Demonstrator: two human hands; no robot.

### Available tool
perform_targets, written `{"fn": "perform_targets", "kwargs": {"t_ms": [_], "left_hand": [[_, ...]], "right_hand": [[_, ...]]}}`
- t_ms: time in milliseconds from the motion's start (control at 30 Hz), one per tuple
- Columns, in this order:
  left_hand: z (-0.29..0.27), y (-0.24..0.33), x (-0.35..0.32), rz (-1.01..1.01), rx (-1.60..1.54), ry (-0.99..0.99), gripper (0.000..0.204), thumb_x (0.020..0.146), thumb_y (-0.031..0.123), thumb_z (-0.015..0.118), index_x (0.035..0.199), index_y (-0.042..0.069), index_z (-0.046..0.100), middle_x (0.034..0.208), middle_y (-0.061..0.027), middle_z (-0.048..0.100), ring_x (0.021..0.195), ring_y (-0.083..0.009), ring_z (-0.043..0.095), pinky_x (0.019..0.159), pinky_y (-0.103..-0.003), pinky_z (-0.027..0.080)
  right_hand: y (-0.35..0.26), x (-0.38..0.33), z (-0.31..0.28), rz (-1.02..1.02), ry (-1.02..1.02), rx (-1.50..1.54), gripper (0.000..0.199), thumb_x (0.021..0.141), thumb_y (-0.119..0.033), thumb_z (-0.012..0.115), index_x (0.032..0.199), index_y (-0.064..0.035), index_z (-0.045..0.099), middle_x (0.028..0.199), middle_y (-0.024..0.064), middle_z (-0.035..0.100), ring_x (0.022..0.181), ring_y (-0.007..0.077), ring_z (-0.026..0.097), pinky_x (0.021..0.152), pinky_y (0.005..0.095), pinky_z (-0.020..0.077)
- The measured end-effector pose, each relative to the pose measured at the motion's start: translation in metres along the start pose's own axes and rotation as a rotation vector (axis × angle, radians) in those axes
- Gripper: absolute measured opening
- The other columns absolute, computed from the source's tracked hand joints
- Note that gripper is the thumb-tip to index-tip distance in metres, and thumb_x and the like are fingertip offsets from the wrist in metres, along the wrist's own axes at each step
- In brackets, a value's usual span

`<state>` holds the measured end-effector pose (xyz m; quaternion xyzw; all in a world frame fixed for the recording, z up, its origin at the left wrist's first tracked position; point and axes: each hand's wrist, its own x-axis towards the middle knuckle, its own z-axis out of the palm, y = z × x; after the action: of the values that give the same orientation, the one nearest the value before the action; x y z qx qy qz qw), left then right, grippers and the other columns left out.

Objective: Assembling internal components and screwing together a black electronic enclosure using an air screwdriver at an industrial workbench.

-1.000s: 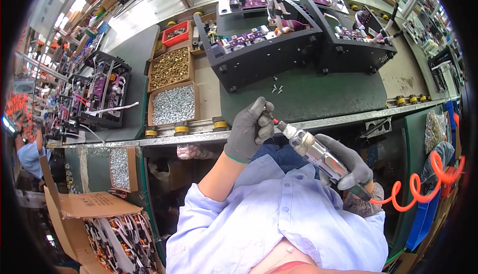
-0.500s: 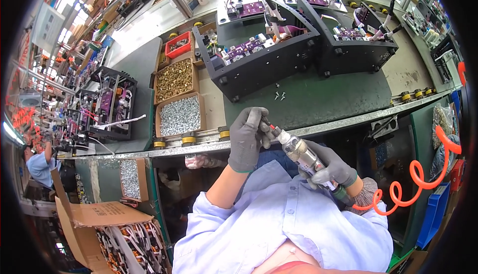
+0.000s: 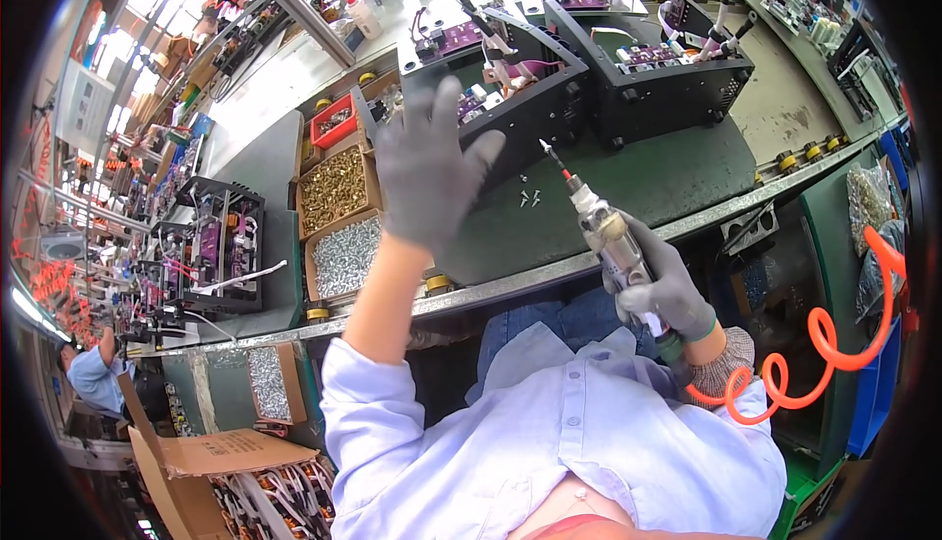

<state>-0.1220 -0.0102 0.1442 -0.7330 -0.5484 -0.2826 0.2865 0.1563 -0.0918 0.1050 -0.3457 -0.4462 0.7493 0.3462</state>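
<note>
My right hand (image 3: 669, 283), in a grey glove, is wrapped round a pneumatic screwdriver (image 3: 610, 238). Its bit points up and away, with a small light-coloured piece at the tip that I cannot make out. My left hand (image 3: 429, 172), gloved too and somewhat blurred, is raised with fingers spread and nothing in it. It covers part of the nearer black metal case (image 3: 549, 108), which holds a purple circuit board (image 3: 473, 106). Several loose screws (image 3: 530, 199) lie on the green mat (image 3: 589, 202) between the case and the bench edge.
A second black case (image 3: 677, 99) stands to the right. Left of my hand are a box of brass-coloured fasteners (image 3: 334, 187), a box of silver screws (image 3: 345, 257) and a red bin (image 3: 333, 122). A coiled orange air hose (image 3: 822, 339) hangs at the right.
My left hand has left the screwdriver's bit, moved up and forward over the bench and opened. The screwdriver in my right hand has tilted upward, its bit now over the mat.
</note>
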Motion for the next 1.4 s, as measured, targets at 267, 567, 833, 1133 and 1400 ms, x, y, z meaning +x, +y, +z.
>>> {"fn": "perform_targets", "kwargs": {"t_ms": [267,567,833,1133,1400], "left_hand": [[0.033,-0.032,0.064,-0.266,-0.312,-1.038,0.090,0.064,0.052,0.079,0.134,0.005,0.048,0.121,-0.0191,0.064,0.116,-0.0358,0.060,0.098,-0.042,0.046],[0.034,-0.032,0.056,-0.245,-0.292,-0.842,0.082,0.062,0.051,0.079,0.126,0.005,0.056,0.113,-0.0181,0.068,0.109,-0.0343,0.064,0.095,-0.043,0.048],[0.032,-0.031,0.057,-0.244,-0.266,-0.879,0.081,0.063,0.052,0.078,0.125,0.005,0.057,0.110,-0.0185,0.068,0.108,-0.0346,0.065,0.093,-0.043,0.049],[0.031,-0.030,0.057,-0.257,-0.256,-0.889,0.084,0.063,0.054,0.078,0.128,0.005,0.055,0.116,-0.0194,0.066,0.113,-0.0359,0.062,0.096,-0.043,0.048],[0.019,-0.003,-0.011,0.103,-0.238,0.168,0.040,0.081,0.023,0.070,0.118,0.010,0.062,0.110,-0.0094,0.064,0.098,-0.0292,0.061,0.084,-0.041,0.047]], "right_hand": [[0.005,0.024,0.008,-0.035,0.063,-0.006,0.096,0.059,-0.015,0.070,0.147,0.0011,0.034,0.088,0.0082,0.056,0.065,0.0123,0.058,0.054,0.0250,0.0524],[0.007,0.045,0.007,-0.022,-0.014,0.014,0.087,0.067,-0.013,0.068,0.146,0.0008,0.035,0.096,0.0058,0.055,0.067,0.0095,0.058,0.058,0.0242,0.0525],[0.004,0.052,0.013,0.004,-0.032,0.049,0.086,0.066,-0.013,0.067,0.146,0.0006,0.036,0.095,0.0058,0.055,0.064,0.0104,0.059,0.056,0.0246,0.0528],[0.001,0.058,0.025,-0.046,-0.005,0.105,0.089,0.064,-0.024,0.068,0.143,0.0017,0.037,0.084,0.0089,0.057,0.050,0.0138,0.058,0.047,0.0237,0.0498],[0.017,0.038,0.008,0.058,-0.027,0.180,0.077,0.072,-0.026,0.063,0.140,0.0014,0.040,0.084,0.0090,0.057,0.051,0.0134,0.058,0.045,0.0237,0.0498]]}}
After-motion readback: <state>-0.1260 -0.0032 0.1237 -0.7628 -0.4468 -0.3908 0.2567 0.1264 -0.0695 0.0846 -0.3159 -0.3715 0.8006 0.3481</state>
